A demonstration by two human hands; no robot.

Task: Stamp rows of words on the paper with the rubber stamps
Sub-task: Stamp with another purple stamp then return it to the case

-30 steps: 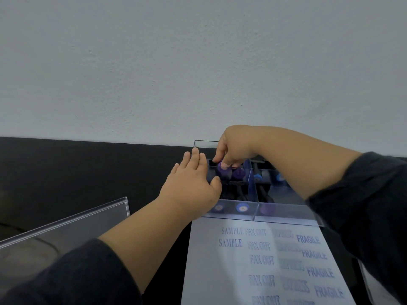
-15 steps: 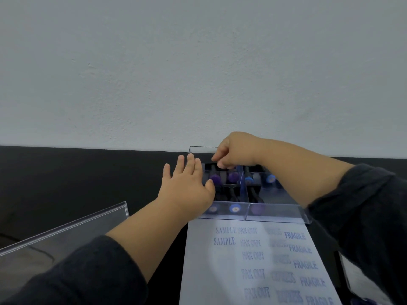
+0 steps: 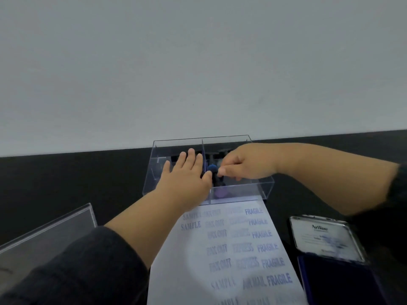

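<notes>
- Clear divided box on the bench holds rubber stamps.
- Left hand, fingers straight, rests over its left compartment.
- Right hand pinches a stamp inside.
- Paper lies just before the box; ink pad lies open beside it.

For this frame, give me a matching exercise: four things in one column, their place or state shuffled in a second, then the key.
Things:
1. left hand
2. right hand
3. ink pad
4. paper

Places or states:
A. open tin at lower right of the table
B. fingers straight, laid over the clear box
C. stamped with rows of blue words
D. fingers curled, pinching a blue-topped stamp in the box

Pairs: 1-B, 2-D, 3-A, 4-C
</notes>
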